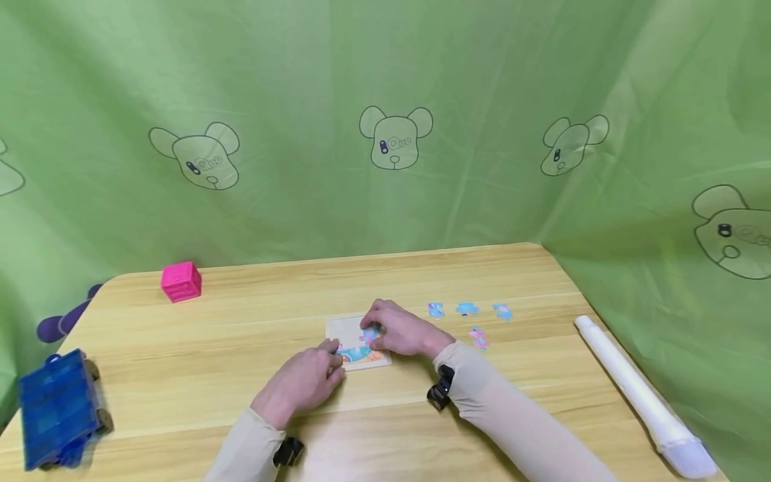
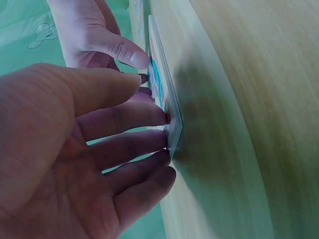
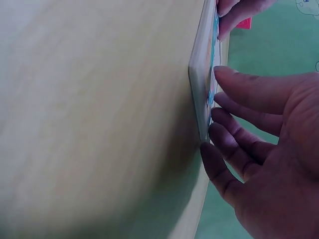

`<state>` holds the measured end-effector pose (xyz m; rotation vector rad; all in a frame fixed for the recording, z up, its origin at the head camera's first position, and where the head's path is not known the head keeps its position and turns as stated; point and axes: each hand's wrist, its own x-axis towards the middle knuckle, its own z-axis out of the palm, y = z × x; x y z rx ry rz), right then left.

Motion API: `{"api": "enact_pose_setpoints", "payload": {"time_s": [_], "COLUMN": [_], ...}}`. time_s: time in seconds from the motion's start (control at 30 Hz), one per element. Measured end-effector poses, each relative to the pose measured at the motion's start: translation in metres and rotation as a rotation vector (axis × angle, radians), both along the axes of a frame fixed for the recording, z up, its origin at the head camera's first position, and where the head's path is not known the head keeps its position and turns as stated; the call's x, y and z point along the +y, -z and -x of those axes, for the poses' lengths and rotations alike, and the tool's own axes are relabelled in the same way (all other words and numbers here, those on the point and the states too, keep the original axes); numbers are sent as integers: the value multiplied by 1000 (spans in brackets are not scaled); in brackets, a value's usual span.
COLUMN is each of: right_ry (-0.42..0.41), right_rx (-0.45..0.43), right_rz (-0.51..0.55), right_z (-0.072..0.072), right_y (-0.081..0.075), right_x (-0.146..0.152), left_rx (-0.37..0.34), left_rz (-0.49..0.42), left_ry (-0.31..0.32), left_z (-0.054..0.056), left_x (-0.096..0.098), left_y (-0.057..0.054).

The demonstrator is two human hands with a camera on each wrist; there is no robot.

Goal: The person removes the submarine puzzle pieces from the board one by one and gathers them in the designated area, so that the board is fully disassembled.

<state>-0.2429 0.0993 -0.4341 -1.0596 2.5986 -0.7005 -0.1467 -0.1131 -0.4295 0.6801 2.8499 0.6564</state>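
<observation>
A small puzzle tray [image 1: 345,327] with a pale rim lies flat on the wooden table, its lower part filled with colourful joined pieces [image 1: 355,355]. Over its right side, my right hand [image 1: 402,331] holds a blue and pink puzzle piece [image 1: 369,335] between thumb and fingers, close to the tray's surface. My left hand [image 1: 304,383] touches the tray's lower left edge with extended fingertips. In the left wrist view, those fingers [image 2: 134,142] meet the tray's rim [image 2: 175,127]. The right thumb [image 3: 249,89] rests near the tray's surface in the right wrist view.
Loose puzzle pieces lie right of the tray, among them a blue one [image 1: 467,308] and a pink one [image 1: 478,338]. A pink cube [image 1: 181,282] stands back left, a blue toy cart [image 1: 60,408] front left. A white roll [image 1: 644,395] lies along the right edge.
</observation>
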Motion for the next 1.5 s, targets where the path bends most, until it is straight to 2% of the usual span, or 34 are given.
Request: {"api": "enact_pose_setpoints", "payload": {"time_s": [0.27,0.9,1.5], "right_ry": [19,13,-21], "right_rx": [-2,25,-19], "right_rz": [-44,-34,147], "right_z": [0,-1,5], "right_y": [1,2,-3], "right_x": [-4,-5,2], "left_rx": [-6,10,-22], "left_rz": [0,1,-3], "left_ry": [0,1,-8], "left_z": [-1,0,0], "left_x": [0,0,0], "left_y": [1,1,1]}}
